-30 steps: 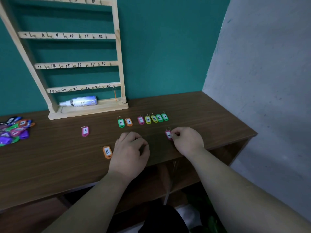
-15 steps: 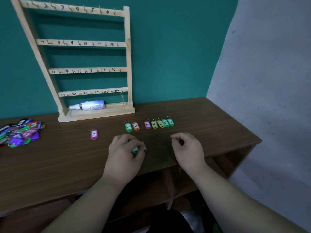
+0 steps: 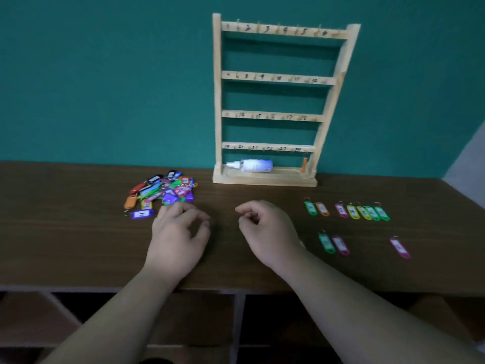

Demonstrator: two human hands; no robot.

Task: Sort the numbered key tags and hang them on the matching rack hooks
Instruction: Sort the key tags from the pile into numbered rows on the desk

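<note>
Wood desk (image 3: 78,245) beneath left hand (image 3: 178,237), fingers (image 3: 183,214) loosely curled, empty. Purple tag (image 3: 141,214) just left of them, long axis crosswise; unsorted pile (image 3: 164,191) just beyond. Right hand (image 3: 267,232), likewise slack and empty, lies farther off.

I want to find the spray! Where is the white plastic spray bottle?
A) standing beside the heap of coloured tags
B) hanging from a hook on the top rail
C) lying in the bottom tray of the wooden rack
C: the white plastic spray bottle lies on its side in the bottom tray of the pale wooden key rack.
</note>
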